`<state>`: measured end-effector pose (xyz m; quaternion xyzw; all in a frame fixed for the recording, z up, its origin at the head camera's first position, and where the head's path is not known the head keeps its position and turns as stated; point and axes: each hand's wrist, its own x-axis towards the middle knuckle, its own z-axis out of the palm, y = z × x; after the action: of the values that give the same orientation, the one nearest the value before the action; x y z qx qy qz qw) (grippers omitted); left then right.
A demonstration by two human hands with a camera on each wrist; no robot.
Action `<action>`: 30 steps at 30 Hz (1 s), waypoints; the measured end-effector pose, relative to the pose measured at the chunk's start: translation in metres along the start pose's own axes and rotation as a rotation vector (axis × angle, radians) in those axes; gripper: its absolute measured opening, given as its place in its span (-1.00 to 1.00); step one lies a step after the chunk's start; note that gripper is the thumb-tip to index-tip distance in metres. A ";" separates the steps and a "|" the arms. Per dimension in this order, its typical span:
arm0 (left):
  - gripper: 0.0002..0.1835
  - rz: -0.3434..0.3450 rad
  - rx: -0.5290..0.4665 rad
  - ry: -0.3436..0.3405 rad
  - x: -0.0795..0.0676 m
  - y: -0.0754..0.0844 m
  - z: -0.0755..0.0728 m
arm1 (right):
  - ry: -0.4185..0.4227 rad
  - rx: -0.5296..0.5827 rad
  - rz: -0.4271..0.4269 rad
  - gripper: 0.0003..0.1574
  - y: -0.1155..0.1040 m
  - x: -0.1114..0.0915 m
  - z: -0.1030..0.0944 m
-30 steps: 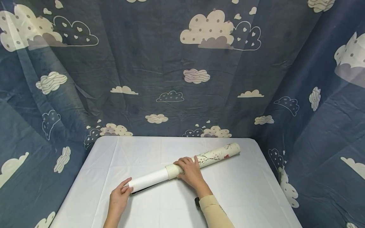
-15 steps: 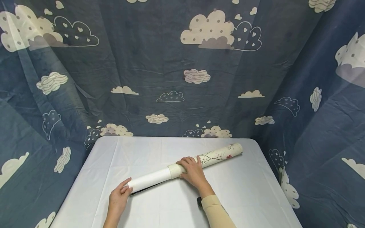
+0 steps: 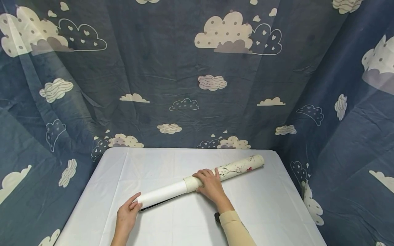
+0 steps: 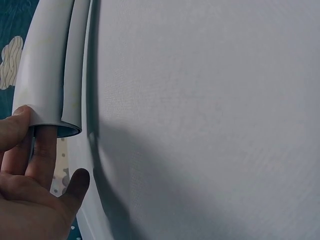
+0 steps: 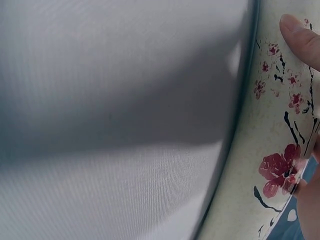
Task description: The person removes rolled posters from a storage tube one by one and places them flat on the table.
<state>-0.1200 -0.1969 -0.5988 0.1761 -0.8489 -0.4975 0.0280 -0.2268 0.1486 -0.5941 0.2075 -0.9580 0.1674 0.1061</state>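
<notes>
Below my head camera, a white roll (image 3: 163,194) lies over the middle of the white table (image 3: 147,167), its far part seeming to run inside a flowered tube (image 3: 238,167). I can't tell whether they are one sheet or two pieces. My left hand (image 3: 126,215) pinches the white roll's wall at its near-left end, two fingers inside the hollow. My right hand (image 3: 212,186) is curled over the flowered tube near its left rim.

I judge both light and springy, smooth enough to slip lengthwise, and easy to crease or dent. The flowered tube probably wants a broad, gentle hold around its width, the white roll a light pinch at its rim. Its loose lengthwise edge could spread.

Both share one long axis, slanting from near left to far right; the white roll's hollow end faces near left.
</notes>
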 end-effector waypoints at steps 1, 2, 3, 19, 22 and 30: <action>-0.53 0.001 -0.001 0.000 0.000 0.000 0.000 | 0.001 -0.002 0.001 -0.20 0.000 0.000 0.000; -0.53 0.004 -0.001 -0.001 0.000 0.000 0.000 | 0.001 -0.002 0.003 -0.20 0.001 0.000 0.000; -0.53 0.006 -0.002 -0.001 0.000 0.000 -0.001 | 0.001 -0.003 0.003 -0.20 0.001 0.000 0.000; -0.52 0.006 -0.014 0.027 0.002 -0.002 -0.005 | -0.002 0.021 0.031 -0.21 0.006 0.000 -0.003; -0.52 -0.008 -0.014 0.016 0.003 -0.002 -0.006 | -0.008 0.014 0.037 -0.21 0.007 0.000 -0.002; -0.52 -0.023 -0.018 0.004 0.003 -0.002 -0.004 | -0.003 0.005 0.036 -0.21 0.013 -0.002 -0.003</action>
<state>-0.1213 -0.2020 -0.5987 0.1866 -0.8422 -0.5052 0.0255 -0.2301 0.1612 -0.5950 0.1910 -0.9612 0.1715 0.1010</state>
